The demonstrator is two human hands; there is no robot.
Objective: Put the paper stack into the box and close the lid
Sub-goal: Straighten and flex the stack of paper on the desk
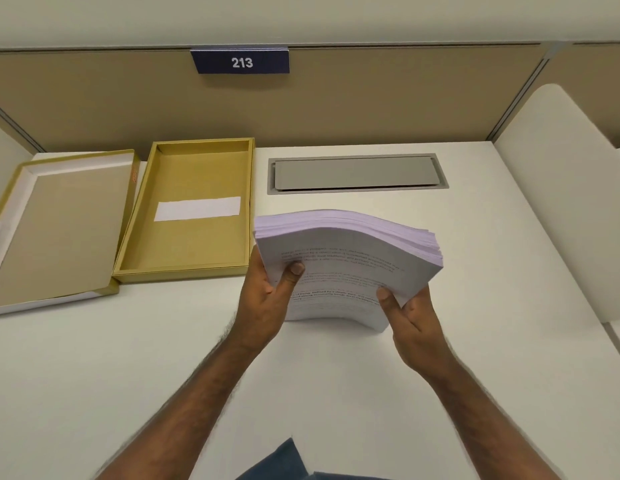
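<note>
Currently the paper stack bows between the left hand and right hand, fingers clamping its near corners, mid-counter, right of the open box. Sheets could fan out and catch the box wall; lid lies at the counter's left edge.

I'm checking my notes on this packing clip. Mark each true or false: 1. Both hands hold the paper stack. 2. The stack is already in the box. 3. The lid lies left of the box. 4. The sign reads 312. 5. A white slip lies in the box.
1. True: the left hand and right hand grip the paper stack.
2. False: the stack is held right of the box, above the desk.
3. True: the lid lies left of the box.
4. False: the sign reads 213.
5. True: a white slip lies on the box's floor.
</note>
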